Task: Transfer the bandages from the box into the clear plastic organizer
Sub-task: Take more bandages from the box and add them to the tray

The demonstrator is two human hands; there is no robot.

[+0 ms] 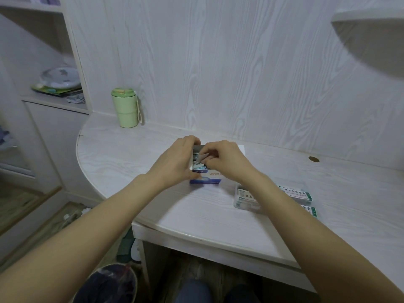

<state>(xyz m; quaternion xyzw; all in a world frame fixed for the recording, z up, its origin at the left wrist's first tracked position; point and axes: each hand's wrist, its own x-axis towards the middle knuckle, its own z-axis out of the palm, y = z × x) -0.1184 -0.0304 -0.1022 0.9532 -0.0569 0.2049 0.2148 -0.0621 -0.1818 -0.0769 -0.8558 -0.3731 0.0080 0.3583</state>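
On the white wood-grain desk (166,206), curved at its left end, everything that matters sits in a tight cluster near the back wall. Biggest of the task's things is the bandage box (204,179), blue and white, lying open toward the wall with its flap up; the clear plastic organizer (242,196) waits near it to the right, partly hidden under the right forearm, with printed packets already showing through its wall. Left hand (175,160) is curled round the box's left side, bracing it. Right hand (225,160) hovers over the opening, fingers bent and pinching the corner of a bandage (202,158), a pale wrapper tipped up out of the stack. More bandages stay packed in the box below it. Good setup, I'd say: keep the left hand firm so the box doesn't slide or lift, and draw the wrapper straight up and out rather than sideways, or its neighbours may snag and spill onto the desk. A pinch lower down the wrapper would likely hold better than that corner alone. Then it's a short carry right to the organizer, laid flat alongside what's already in there. Off to the left by the wall, a green lidded cup (125,108) stands well apart.
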